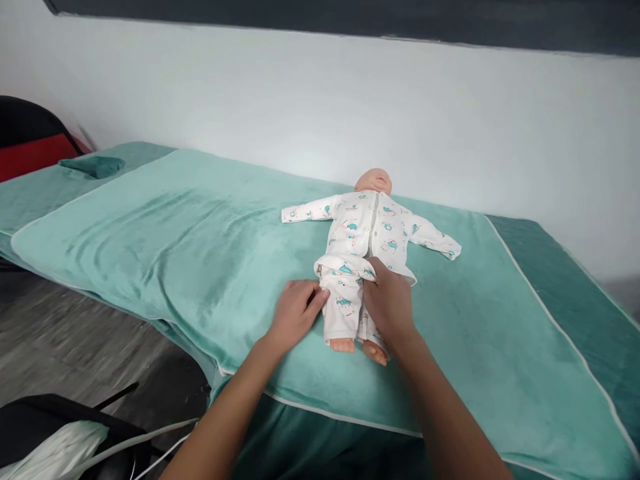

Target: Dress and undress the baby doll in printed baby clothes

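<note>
A baby doll (374, 179) lies on its back on a green velvety cover (225, 267), head towards the wall and bare feet towards me. It wears a white printed shirt (347, 223) with long sleeves spread to the sides, its front overlapping loosely. Matching white pants (344, 310) cover the legs, with their waistband bunched at the hips. My right hand (393, 300) is closed on the waistband at the right side, fingers partly hidden. My left hand (296, 312) has its thumb and curled fingers at the left edge of the pants, gripping the cloth there.
A white wall (250, 93) stands behind the bed. At the far left is a black chair (30, 123) with a red part. Another dark chair (45, 417) at the lower left holds a white plastic bag (65, 450), beside pale cables (145, 437). A face hole (95, 167) opens in the bed's left end.
</note>
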{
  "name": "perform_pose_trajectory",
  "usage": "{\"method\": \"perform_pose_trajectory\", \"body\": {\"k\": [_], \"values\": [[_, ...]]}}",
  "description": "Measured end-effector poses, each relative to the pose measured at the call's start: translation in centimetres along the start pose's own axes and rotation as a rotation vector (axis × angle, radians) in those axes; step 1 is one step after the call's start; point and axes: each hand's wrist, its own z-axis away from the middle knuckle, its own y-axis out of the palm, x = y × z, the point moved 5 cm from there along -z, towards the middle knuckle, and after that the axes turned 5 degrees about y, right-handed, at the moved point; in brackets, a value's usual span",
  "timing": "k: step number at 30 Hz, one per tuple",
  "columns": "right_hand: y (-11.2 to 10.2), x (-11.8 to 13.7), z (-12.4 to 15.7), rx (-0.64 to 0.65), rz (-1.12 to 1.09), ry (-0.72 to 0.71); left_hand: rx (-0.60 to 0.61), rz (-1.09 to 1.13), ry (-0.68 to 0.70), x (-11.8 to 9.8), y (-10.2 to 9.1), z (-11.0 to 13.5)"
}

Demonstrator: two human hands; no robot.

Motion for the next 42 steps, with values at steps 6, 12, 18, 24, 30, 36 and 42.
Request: {"method": "perform_pose_trajectory", "body": {"k": [6, 12, 18, 24, 30, 36, 42], "values": [[0.7, 0.2, 1.4, 0.008, 0.018, -0.115, 0.045, -0.001, 0.015, 0.3, 0.3, 0.0], [0.8, -0.4, 2.1, 0.012, -0.054, -0.206, -0.041, -0.115, -0.078, 1.0, -0.1, -2.3], [-0.3, -1.5, 3.3, -0.016, -0.434, -0.427, -0.291, 0.557, -0.198, 1.8, -2.8, -3.4], [-2.5, -3.4, 1.1, -0.316, -0.390, -0.407, -0.152, 0.354, -0.080, -2.4, -3.2, -8.3], [-1.6, -2.5, -2.3, -0.300, 0.140, -0.292, 0.148, -0.401, 0.085, -6.6, -0.4, -10.6], [-1.2, -0.9, -3.4, -0.208, 0.144, -0.281, 0.147, -0.585, 0.190, -7.3, 0.3, -10.7], [-1.4, -1.2, -4.0, -0.073, -0.344, -0.194, 0.012, -0.231, 0.104, -5.5, -0.6, -11.5]]}}
